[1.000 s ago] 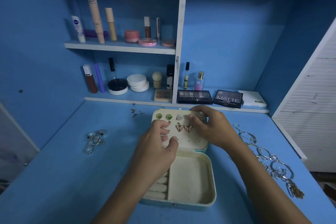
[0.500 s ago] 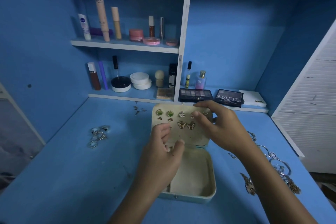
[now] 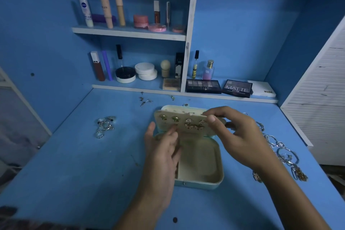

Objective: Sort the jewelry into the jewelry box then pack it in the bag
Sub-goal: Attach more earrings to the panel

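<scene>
Setting: a blue worktop seen from above, with blue walls and white-edged shelves behind it.
Jewelry box: one small cream jewelry box sits open at the middle of the worktop, its base nearest the viewer and its lid lying back behind.
Earring panel: one cream panel stands tilted up from the hinge side of the box, with several earrings pinned to it: two round green ones at the left, then gold ones; the exact count is blurred.
Left hand: the left hand reaches over the left part of the box, fingers loosely bent, fingertips against the lower left of the panel and thumb beside its left edge; whether it pinches anything cannot be told.
Right hand: the right hand grips the panel's upper right edge, thumb on the front, fingers curled over the top.
Rings: one small cluster of silver rings lies on the worktop well left of the box; the count is unclear.
Loose earrings: a few small pieces lie behind the box near the shelf edge.
Chains and bracelets: a tangled line of silver and gold pieces runs along the worktop right of the right wrist.
Lower shelf: three flat palettes, one reading MATTE, plus bottles and jars.
Upper shelf: tubes, sticks and pink pots.
</scene>
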`<action>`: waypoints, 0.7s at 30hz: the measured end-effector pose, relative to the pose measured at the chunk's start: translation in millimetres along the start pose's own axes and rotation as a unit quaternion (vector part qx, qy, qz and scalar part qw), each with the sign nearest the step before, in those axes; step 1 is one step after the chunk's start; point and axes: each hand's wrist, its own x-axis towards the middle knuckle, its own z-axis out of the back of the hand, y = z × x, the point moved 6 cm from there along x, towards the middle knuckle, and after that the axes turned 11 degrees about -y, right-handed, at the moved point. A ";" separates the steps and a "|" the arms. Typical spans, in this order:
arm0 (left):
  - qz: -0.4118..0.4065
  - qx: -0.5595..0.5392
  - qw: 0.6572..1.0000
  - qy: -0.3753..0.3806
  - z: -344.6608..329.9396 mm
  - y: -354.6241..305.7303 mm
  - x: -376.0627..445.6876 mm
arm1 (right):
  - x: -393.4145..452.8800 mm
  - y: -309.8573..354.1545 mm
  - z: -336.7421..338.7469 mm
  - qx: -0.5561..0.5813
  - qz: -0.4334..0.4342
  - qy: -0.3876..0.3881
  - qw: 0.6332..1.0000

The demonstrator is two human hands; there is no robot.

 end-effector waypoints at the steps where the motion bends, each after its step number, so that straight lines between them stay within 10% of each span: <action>1: 0.006 -0.017 1.000 -0.002 0.8 0.4 -2.0 | -3.0 0.5 -0.4 0.005 0.005 0.002 1.000; 21: 0.095 -0.035 0.993 -0.063 21.5 9.3 -4.1 | -33.4 -5.1 -18.8 -0.032 0.056 0.104 0.992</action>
